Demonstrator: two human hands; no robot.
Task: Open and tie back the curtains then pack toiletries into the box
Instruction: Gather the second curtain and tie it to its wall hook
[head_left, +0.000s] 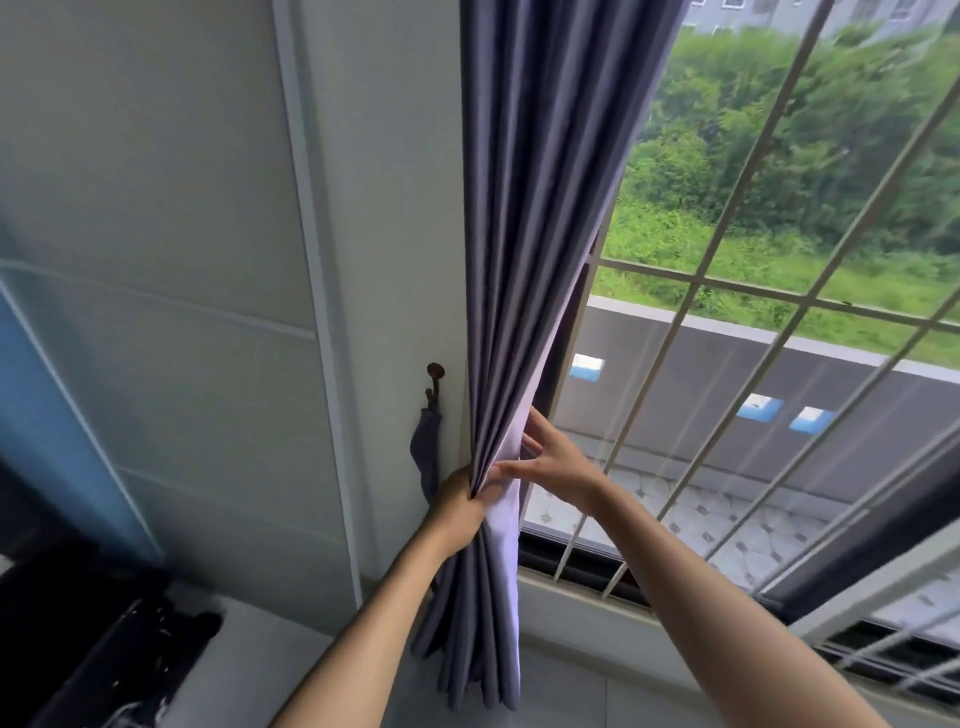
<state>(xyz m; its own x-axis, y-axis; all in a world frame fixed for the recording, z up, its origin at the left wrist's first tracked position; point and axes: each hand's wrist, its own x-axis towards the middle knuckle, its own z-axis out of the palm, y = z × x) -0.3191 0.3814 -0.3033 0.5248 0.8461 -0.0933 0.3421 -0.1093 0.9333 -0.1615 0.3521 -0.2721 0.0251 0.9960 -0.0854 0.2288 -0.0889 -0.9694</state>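
Observation:
A grey-purple curtain (524, 218) hangs gathered at the left edge of the window, its pale lining showing on the right side. My left hand (460, 506) grips the bunched folds at about sill height. My right hand (550, 457) lies with straight fingers against the curtain's right edge, just above the left hand. A matching fabric tie-back (427, 452) hangs from a small brown hook (435, 375) on the wall left of the curtain. No toiletries or box are in view.
The window (779, 218) has white bars (691, 322) with greenery and a grey wall outside. A white sill ledge (571, 675) runs below. White wall panels (156, 260) stand at left, and a dark object (104, 649) sits at bottom left.

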